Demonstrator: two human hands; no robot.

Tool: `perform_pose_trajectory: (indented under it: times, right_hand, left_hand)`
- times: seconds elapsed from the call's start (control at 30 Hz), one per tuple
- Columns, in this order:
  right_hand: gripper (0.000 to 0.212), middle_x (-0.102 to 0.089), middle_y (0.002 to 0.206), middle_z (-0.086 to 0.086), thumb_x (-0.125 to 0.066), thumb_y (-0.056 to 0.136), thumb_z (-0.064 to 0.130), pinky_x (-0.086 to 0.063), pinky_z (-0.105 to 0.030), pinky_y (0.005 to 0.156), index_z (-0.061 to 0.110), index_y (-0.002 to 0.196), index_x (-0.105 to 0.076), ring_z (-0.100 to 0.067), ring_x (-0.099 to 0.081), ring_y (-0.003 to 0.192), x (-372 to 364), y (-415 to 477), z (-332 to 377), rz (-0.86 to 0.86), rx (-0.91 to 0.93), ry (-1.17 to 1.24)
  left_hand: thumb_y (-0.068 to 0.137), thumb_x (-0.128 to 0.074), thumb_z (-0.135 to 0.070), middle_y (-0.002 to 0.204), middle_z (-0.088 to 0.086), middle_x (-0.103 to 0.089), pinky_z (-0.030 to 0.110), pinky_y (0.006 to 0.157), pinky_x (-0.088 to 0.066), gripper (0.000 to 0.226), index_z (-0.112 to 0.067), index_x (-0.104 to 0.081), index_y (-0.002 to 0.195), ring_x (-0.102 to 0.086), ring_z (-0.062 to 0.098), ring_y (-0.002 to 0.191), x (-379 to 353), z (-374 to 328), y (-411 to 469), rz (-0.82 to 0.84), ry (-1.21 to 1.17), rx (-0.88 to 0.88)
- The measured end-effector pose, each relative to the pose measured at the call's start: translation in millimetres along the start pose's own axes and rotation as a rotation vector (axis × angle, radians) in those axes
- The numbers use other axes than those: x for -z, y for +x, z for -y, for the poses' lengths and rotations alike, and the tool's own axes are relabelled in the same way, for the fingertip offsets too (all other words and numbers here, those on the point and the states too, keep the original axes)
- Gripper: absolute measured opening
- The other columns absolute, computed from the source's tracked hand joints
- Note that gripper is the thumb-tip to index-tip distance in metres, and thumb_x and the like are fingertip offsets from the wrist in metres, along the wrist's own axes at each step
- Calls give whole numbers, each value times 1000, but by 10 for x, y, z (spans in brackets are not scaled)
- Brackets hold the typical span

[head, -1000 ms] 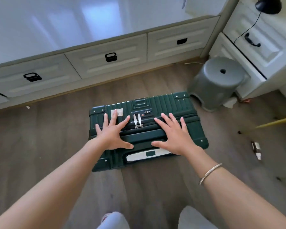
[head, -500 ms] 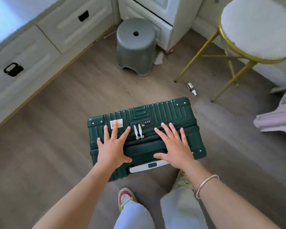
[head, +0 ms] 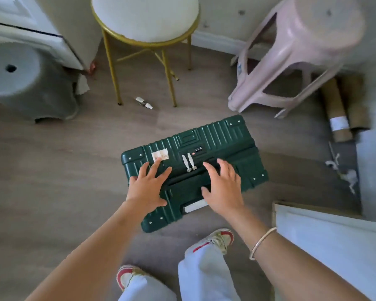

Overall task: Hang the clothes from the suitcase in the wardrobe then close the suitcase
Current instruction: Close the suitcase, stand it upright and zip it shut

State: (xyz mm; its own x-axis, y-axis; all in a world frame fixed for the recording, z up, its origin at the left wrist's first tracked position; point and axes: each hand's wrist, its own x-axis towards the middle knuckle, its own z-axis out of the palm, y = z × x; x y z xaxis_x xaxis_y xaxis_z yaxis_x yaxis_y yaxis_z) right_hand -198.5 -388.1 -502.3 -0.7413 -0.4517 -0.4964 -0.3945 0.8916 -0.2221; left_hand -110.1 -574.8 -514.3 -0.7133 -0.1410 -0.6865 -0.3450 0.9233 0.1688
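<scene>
1. Evidently the green suitcase has been slid and turned across the floor. A second ago it lay before the drawers, and now it sits near the gold-legged stool and the pink stool.
2. Both hands have stayed on it. The left hand lies flat with its fingers spread, and the right hand presses with fingers slightly bent by the dark side handle. Neither grips anything.
3. The suitcase is shut, its zip pulls together by the lock, and no clothes show. It is probably being shifted to a spot with room to lie open, so the hanging seems not yet begun.
4. The grey stool stands well to the left. A small bottle-like item lies between the gold legs.
5. Cardboard tubes and a pale board crowd the right side and could block the lid's swing. No wardrobe is in view.
</scene>
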Motion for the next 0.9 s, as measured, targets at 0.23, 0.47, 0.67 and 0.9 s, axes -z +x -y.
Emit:
perform_pose_trajectory:
  times: [0.23, 0.47, 0.67, 0.9]
  right_hand:
    - [73, 18, 159, 12, -55, 93, 34, -27, -39, 114, 33, 153, -12, -10, 26, 144, 42, -94, -1080, 106, -139, 320]
    - [65, 16, 160, 9, -50, 95, 29, -30, -45, 112, 35, 151, -17, -12, 18, 147, 315, -124, -2127, 37, -308, 272]
    - [81, 24, 158, -5, -51, 91, 48, -14, -45, 119, 34, 153, 0, -26, 21, 147, 261, -301, -2347, -31, -412, 292]
    - [108, 30, 157, -3, -63, 73, 68, -5, -48, 120, 36, 152, 3, -25, 28, 144, 333, -297, -2841, -11, -405, 407]
  left_hand:
    - [84, -64, -49, 160, -4, 12, 51, 110, -30, 94, -39, -1, 152, -2, 29, 146, 223, -931, 557, -15, 102, -181]
    - [82, -72, -28, 159, -1, -3, 35, 111, -33, 80, -26, -29, 149, -24, 25, 142, 316, -1768, 950, 18, -62, -394]
    - [84, -67, -35, 160, 2, -5, 44, 115, -29, 69, -35, -35, 146, -18, 24, 146, 275, -2435, 1232, -42, 197, -566]
    - [91, -61, -29, 161, -3, 13, 39, 120, -18, 71, -34, -22, 150, 6, 18, 149, 365, -3009, 1490, 60, 215, -601]
